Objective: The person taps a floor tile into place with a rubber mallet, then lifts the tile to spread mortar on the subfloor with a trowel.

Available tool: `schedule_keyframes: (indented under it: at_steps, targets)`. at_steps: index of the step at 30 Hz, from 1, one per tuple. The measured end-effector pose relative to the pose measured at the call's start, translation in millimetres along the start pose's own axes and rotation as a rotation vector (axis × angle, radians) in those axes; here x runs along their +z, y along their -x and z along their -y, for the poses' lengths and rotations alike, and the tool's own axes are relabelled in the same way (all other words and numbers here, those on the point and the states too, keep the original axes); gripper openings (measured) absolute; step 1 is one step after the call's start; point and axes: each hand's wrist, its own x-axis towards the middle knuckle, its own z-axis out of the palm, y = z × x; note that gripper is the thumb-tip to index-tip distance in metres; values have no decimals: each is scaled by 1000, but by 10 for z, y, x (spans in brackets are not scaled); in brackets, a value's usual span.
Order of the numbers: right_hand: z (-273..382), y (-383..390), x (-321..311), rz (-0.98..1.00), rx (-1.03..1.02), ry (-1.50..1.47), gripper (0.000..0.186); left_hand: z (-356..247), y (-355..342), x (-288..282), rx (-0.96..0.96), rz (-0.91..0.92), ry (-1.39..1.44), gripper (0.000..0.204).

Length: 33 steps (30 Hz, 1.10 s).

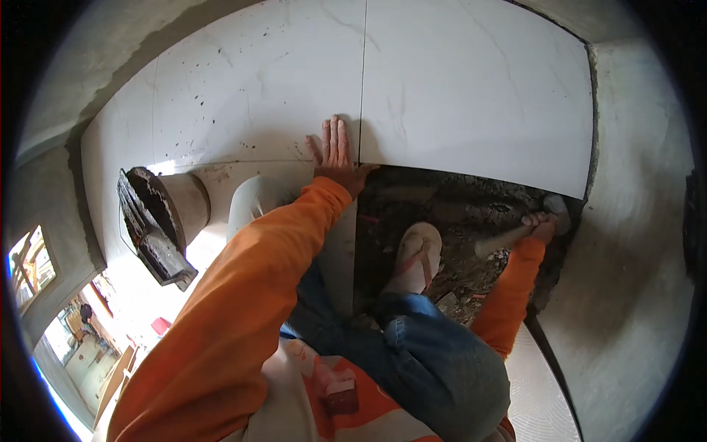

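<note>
The person's bare left hand (pixel 339 163) lies flat on a large white tile with faint grey veins and dark specks (pixel 250 88), close to the straight seam at its right edge; its fingers (pixel 335 134) stretch away from the body, three side by side, the little one slightly apart, the thumb spread to the right, gripping nothing; the bare right hand (pixel 543 223) has its fingers clamped on a hammer with a pale handle and a blunt grey head (pixel 504 241); the grip sits right beside the head, and the handle points leftward; the hammer is over a dark, rough, crumbly bed (pixel 471 214), near the closest edge of a second large white tile with grey veins (pixel 471 88) and near a smooth grey wall (pixel 641 177); whether the head touches that tile cannot be told; a foot in a tan flip-flop with a reddish strap (pixel 421 254) stands on the bed between the hands; long orange sleeves (pixel 243 295) cover the forearms; to the left is a round grey bucket with a dark, crusted mouth (pixel 190 202), a dirty, flat-bladed tool (pixel 166 254) lying at that mouth.
</note>
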Motion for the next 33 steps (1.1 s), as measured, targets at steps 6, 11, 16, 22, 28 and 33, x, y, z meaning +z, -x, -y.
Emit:
schedule_keyframes:
  at_steps: [6, 11, 16, 22, 28, 33]
  targets:
    - [-214, 247, 260, -62, 20, -61, 28, 30, 14, 41, -4, -85, 69, 110]
    - [-165, 598, 580, -19, 34, -143, 25, -8, -8, 68, -39, -128, 170, 104]
    - [-119, 1569, 970, 104, -12, -148, 22, -92, 94, 139, -179, -146, 161, 104]
    - [-164, 2519, 1417, 340, -672, 941, 33, -163, 223, 100, -243, -293, 58, 111]
    - [-282, 2390, 1813, 1101, -1011, 1855, 42, -255, 200, 112, -311, -268, 31, 109]
    - [-375, 2220, 2275, 1623, -1013, 1964, 53, -245, 195, 195, -338, -223, -60, 108]
